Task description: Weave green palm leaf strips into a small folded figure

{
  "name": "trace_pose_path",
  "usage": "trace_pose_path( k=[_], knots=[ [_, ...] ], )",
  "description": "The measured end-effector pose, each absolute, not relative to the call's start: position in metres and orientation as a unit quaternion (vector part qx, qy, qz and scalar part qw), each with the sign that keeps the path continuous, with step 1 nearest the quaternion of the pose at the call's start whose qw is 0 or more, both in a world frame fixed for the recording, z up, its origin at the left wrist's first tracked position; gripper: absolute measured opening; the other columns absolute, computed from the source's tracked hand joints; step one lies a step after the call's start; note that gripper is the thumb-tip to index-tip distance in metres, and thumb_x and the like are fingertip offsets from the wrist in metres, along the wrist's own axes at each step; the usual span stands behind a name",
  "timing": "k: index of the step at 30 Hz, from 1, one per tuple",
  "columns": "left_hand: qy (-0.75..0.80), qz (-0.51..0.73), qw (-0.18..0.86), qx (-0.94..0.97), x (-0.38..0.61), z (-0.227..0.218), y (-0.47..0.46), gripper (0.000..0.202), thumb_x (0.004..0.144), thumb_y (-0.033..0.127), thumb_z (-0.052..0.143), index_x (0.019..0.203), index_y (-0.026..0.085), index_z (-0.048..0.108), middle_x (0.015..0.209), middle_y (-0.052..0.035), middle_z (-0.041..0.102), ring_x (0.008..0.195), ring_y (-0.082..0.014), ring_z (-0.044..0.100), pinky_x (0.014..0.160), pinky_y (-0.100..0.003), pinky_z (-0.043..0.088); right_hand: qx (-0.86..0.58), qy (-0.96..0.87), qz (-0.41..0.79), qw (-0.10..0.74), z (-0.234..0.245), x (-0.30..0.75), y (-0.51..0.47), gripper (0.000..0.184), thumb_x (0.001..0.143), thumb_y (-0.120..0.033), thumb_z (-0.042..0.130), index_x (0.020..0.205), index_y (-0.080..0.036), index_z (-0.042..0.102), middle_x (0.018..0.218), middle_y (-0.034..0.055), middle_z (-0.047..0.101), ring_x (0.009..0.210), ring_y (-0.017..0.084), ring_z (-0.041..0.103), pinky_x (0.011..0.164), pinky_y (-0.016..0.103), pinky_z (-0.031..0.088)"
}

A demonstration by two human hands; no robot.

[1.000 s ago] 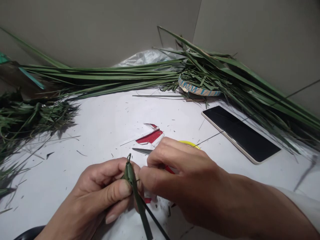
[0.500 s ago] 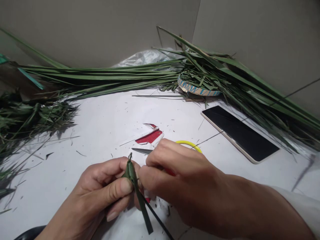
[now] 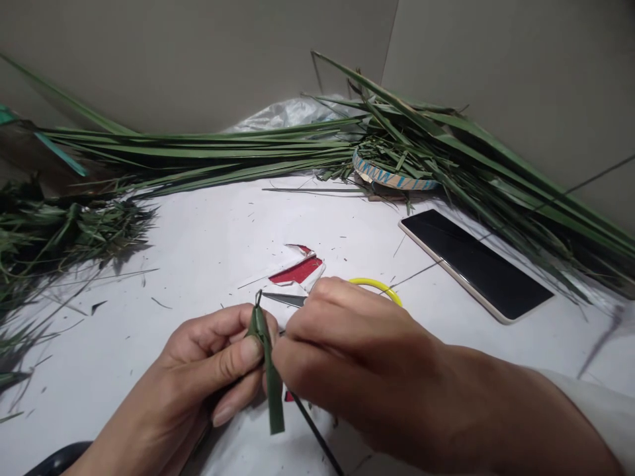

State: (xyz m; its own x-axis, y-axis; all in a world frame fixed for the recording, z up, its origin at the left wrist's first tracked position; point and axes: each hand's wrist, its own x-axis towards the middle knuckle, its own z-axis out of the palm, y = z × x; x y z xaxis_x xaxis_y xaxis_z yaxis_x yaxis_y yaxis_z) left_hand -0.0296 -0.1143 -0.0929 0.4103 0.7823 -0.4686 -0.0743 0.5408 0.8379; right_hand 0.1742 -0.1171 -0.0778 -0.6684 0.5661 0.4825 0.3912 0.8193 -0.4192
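My left hand (image 3: 213, 370) pinches a small folded green leaf piece (image 3: 257, 325) between thumb and fingers. A thin looped tip sticks up from its top, and a flat strip end hangs below. My right hand (image 3: 347, 337) is closed with its fingertips against the piece's right side; what they grip is hidden. A narrow dark leaf strip (image 3: 317, 433) runs down from between the hands. Under my right hand lies a pair of scissors (image 3: 285, 299), its pointed blade and a yellow handle loop showing.
A torn red-and-white scrap (image 3: 297, 270) lies beyond my hands. To the right is a phone (image 3: 476, 264). Long green leaves (image 3: 223, 149) line the back, near a cardboard ring (image 3: 394, 177) with clippings. More leaf bunches (image 3: 74, 231) are at left. A black curved object (image 3: 59, 458) shows bottom left.
Both hands have shifted slightly, and the leaf piece has risen a little. Its hanging strip end has swung left and now points more straight down. The scissors have stayed in place.
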Motion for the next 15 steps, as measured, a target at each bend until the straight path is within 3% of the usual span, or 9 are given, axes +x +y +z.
trace_pose_path(
  k=[4, 15],
  knots=[
    [0.461, 0.291, 0.744, 0.387, -0.0286, -0.0933, -0.1131, 0.019, 0.085, 0.031, 0.065, 0.073, 0.018, 0.069, 0.048, 0.0055, 0.038, 0.05, -0.0092, 0.027, 0.047, -0.016, 0.03, -0.267, -0.905, 0.155, 0.294, -0.0717, 0.1752, -0.1185, 0.029, 0.096, -0.006, 0.041, 0.085, -0.014, 0.067, 0.073, -0.0002, 0.054, 0.069, 0.013, 0.043, 0.063, 0.028, 0.038],
    [0.457, 0.298, 0.744, 0.386, -0.0292, -0.0885, -0.114, 0.021, 0.087, 0.031, 0.064, 0.071, 0.018, 0.067, 0.048, 0.0056, 0.038, 0.049, -0.0088, 0.026, 0.046, -0.015, 0.028, -0.269, -0.9, 0.15, 0.31, -0.0754, 0.1761, -0.1178, 0.039, 0.1, -0.009, 0.034, 0.08, -0.014, 0.067, 0.073, -0.0011, 0.052, 0.069, 0.011, 0.041, 0.066, 0.027, 0.036]
  ],
)
